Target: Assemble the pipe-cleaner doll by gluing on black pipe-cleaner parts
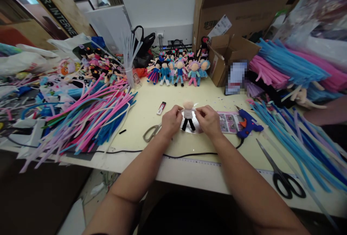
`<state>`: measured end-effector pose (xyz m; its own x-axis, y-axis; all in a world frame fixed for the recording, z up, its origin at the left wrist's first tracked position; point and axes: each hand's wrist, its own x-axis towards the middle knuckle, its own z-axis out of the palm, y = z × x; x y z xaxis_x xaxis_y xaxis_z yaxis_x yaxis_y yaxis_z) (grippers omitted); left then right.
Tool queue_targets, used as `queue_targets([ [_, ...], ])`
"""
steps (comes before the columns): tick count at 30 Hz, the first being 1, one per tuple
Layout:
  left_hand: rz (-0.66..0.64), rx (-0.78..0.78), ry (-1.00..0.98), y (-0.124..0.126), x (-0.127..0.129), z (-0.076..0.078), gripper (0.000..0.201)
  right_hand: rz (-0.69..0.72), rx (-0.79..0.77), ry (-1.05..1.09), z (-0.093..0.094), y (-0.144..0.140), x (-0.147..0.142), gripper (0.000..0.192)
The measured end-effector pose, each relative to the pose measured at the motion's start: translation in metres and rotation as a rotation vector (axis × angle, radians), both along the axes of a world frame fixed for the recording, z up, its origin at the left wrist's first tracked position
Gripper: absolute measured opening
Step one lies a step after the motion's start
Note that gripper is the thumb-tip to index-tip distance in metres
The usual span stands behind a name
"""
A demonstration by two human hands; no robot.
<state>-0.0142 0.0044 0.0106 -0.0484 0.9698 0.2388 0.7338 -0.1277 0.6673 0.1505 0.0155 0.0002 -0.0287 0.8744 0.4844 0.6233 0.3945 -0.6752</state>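
Between my two hands stands a small pipe-cleaner doll (188, 114) with a plain pale head, a whitish body and black legs. My left hand (172, 117) pinches the doll's arm on the left side. On the other side, the fingers of my right hand (208, 119) close on its other arm. Under the doll lies a shiny clear sheet, partly covered by my hands. Scissors with a beige handle (151, 132) lie beside my left wrist, their blades hidden. To the right of my right hand rests a blue glue gun (248, 123) over a printed card (229, 123).
Finished dolls (179, 70) stand in rows at the back. Pipe cleaners (89, 115) heap up on the left, with more (298, 141) on the right. Black-handled scissors (282, 177) lie near the front edge. A lighter (161, 108), a black cord (187, 155) and a cardboard box (225, 54) are also there.
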Motion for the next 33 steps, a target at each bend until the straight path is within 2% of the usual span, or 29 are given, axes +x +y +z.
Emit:
queue_targets([
  [5,-0.039,-0.079,-0.321,0.007,-0.003,-0.005,0.020,0.045,-0.058,0.128,-0.001,0.003,0.002,0.013],
  [8,-0.092,-0.201,-0.567,0.011,-0.005,-0.004,0.025,0.032,-0.132,0.228,0.000,0.006,0.006,0.015],
  [10,-0.129,-0.298,-0.660,0.012,-0.005,-0.001,0.032,0.009,-0.174,0.281,0.000,0.008,0.009,0.016],
  [13,-0.179,-0.386,-0.646,0.010,-0.006,0.001,0.034,0.003,-0.229,0.360,0.000,0.011,0.012,0.018],
  [17,-0.211,-0.429,-0.530,0.008,-0.006,-0.003,0.022,0.048,-0.351,0.498,0.001,0.011,0.010,0.022],
  [21,-0.189,-0.454,-0.612,0.010,-0.006,-0.008,0.016,0.146,-0.490,0.640,0.003,0.010,0.006,0.035],
  [25,-0.169,-0.476,-0.732,0.012,-0.007,-0.007,0.016,0.181,-0.567,0.645,0.003,0.011,0.006,0.039],
  [30,-0.129,-0.477,-0.804,0.013,-0.007,-0.004,0.017,0.284,-0.728,0.601,0.005,0.007,0.006,0.031],
  [33,-0.133,-0.468,-0.816,0.012,-0.007,-0.004,0.017,0.328,-0.751,0.595,0.007,0.004,0.004,0.025],
])
